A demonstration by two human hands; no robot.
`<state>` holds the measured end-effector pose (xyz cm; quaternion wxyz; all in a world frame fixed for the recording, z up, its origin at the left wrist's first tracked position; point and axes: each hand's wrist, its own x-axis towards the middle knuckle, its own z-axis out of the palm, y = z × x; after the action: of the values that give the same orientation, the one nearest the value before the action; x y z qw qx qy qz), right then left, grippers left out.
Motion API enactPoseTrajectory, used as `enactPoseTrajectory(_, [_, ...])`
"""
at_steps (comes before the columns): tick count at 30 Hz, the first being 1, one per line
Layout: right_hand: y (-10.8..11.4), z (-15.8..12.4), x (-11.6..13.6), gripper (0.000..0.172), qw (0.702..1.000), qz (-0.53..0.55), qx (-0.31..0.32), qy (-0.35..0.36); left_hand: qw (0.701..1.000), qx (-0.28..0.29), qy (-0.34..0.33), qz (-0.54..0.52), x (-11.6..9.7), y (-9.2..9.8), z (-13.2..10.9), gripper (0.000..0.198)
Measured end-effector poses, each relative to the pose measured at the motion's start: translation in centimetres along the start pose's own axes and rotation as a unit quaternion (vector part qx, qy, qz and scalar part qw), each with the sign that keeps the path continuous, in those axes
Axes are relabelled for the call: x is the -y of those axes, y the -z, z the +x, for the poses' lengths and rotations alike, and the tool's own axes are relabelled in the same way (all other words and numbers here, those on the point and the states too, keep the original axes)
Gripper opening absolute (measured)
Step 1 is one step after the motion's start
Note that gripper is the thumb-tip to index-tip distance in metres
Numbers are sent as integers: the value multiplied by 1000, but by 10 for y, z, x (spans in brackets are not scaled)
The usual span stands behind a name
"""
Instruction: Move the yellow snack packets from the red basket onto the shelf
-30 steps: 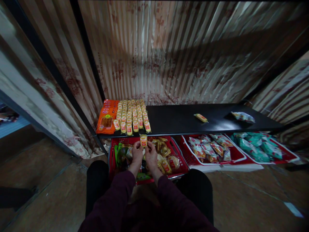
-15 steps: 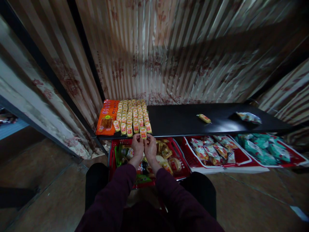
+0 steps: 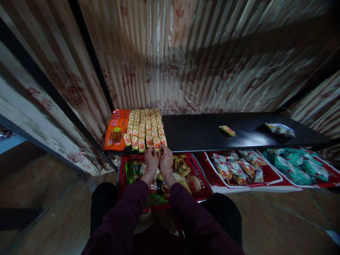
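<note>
A small yellow snack packet (image 3: 157,143) with a red label is sitting at the front edge of the black shelf (image 3: 202,132), at the near end of the rows of like packets (image 3: 145,124), and both hands are pinching it. The left hand (image 3: 151,160) is closing its fingertips on the packet's left side, and the right hand (image 3: 166,160) is closing its fingertips on the right side; the two hands are lying just beside each other. Both sleeves are dark maroon.

An orange flat bag (image 3: 117,129) is lying just left of the rows, touching them. Its printing is too small and blurred to be read, as is the writing on the packets' red labels. Farther right on the shelf, well apart from the rows, a single yellow packet (image 3: 227,130) is lying tilted, and a clear-wrapped bag (image 3: 280,129) is resting near the right end.

Below the shelf, directly under the hands, a red basket (image 3: 204,184) is holding mixed wrapped snacks. To its right a red tray (image 3: 271,175) is carrying red and white packets, and beyond it another tray is holding teal bags (image 3: 297,166). A striped, worn curtain is hanging behind the shelf.
</note>
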<state>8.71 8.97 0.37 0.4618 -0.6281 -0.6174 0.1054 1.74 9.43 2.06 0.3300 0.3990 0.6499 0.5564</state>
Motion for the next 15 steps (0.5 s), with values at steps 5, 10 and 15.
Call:
enactPoseTrajectory(5, [-2, 1, -4, 35, 1000, -8, 11, 24, 1000, 0, 14, -24, 3, -1, 2, 33])
enactPoseTrajectory(10, [-1, 1, -5, 40, 999, -4, 14, 47, 1000, -5, -2, 26, -1, 0, 3, 33])
enactPoseTrajectory(15, [0, 3, -6, 43, 998, 8, 21, 56, 996, -1, -25, 82, -4, -2, 4, 36])
